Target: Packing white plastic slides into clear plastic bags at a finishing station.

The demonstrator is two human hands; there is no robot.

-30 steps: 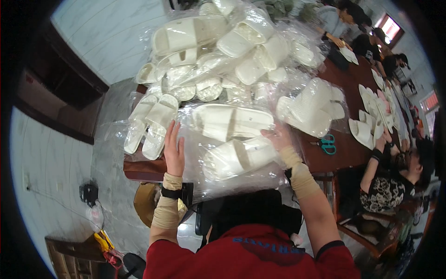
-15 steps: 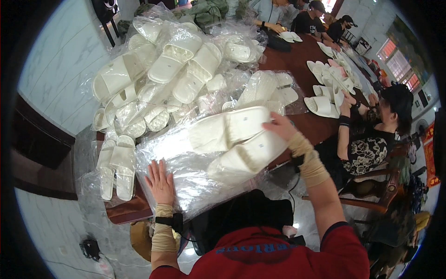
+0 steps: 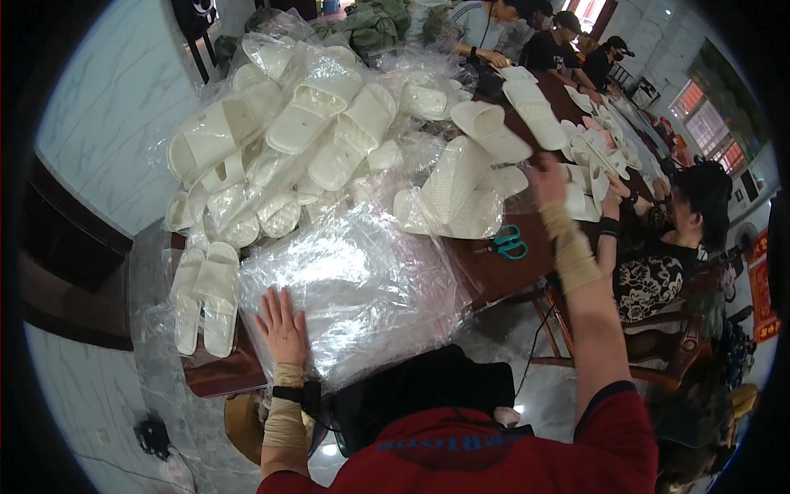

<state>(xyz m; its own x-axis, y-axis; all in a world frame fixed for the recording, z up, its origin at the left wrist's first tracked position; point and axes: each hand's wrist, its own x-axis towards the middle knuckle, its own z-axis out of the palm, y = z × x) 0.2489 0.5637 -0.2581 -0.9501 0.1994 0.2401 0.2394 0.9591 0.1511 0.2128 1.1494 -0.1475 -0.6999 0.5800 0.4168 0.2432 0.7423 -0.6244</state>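
My left hand (image 3: 282, 329) lies with its fingers spread on a stack of clear plastic bags (image 3: 354, 288) at the near side of the table. My right hand (image 3: 547, 179) is stretched far out to the right and smeared by motion, so its grip does not show. Close to it are a blurred white slipper (image 3: 490, 132) and another white slipper (image 3: 535, 114) beyond. Left of the hand, white slippers (image 3: 451, 185) lie crossed in clear plastic. Teal-handled scissors (image 3: 510, 243) rest on the table below my right hand.
A high heap of bagged white slippers (image 3: 317, 103) covers the table's far left. A bagged pair (image 3: 218, 296) lies at the left edge. To my right a co-worker (image 3: 666, 230) handles slippers beside a wooden chair (image 3: 671, 346). Other people sit along the table's far end.
The pair of white slippers has left the plastic bags, and my right hand has moved away to the far right. The scissors have come into sight. My left hand stays in place.
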